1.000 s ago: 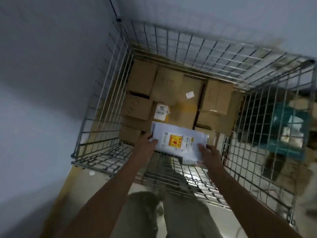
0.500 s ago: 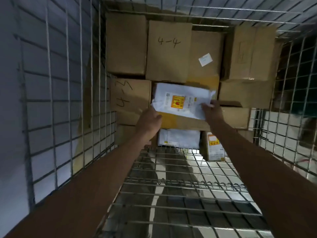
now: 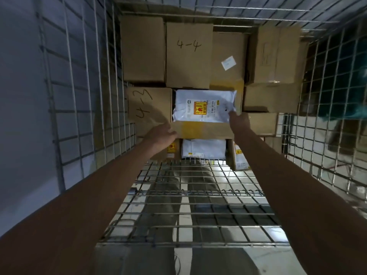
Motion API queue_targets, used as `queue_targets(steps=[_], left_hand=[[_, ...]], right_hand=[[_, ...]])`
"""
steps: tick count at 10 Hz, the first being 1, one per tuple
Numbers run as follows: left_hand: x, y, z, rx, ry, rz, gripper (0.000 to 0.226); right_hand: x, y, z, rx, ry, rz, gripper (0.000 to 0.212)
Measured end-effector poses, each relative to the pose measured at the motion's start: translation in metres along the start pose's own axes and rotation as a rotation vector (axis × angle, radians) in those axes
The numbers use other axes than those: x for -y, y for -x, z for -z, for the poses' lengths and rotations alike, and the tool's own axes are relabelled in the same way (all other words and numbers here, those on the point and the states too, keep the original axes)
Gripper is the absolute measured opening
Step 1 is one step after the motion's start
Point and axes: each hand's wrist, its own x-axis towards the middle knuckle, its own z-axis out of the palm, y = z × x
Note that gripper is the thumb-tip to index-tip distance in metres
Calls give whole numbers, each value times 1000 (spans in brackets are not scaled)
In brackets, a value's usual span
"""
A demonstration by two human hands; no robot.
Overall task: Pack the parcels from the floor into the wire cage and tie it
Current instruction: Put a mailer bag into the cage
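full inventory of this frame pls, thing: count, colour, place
cage: one, grey wire, walls all round, mesh panel at the near side.
boxes: at least eight, brown cardboard, stacked in the cage; one marked 4-4, another marked 4-3.
white parcel: one, white with a yellow-red label, lying on top of a box mid-cage.
lower parcel: one, white, below the front box edge.
labelled packs: two partly seen, yellow stickers, either side of the lower parcel.
teal thing: one, outside the right wall, blurred.
left hand: off the parcel, fingers relaxed, over the front box edge.
right hand: fingers on the white parcel's right corner.
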Motion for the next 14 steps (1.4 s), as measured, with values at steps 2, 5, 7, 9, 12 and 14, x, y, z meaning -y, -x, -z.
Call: queue_targets(steps=[2, 5, 7, 9, 12, 14], left_hand=[[-59, 57, -11, -13, -164, -181, 50], [-194, 178, -80, -81, -680, -652, 63], [-255, 266, -166, -82, -1078, -926, 72], [-311, 355, -227, -104, -1130, -872, 69], [-385, 448, -323, -166, -1028, -636, 60], [-459, 455, -381, -118, -1045, -658, 64]], right_hand=[[4, 116, 63, 52, 26, 87, 40], [-47, 237, 184, -229, 350, 473, 52], [-125, 288, 281, -354, 297, 463, 48], [-235, 359, 379, -325, 160, 244, 52], [-374, 393, 511, -381, 103, 331, 54], [-384, 355, 584, -297, 263, 304, 54]])
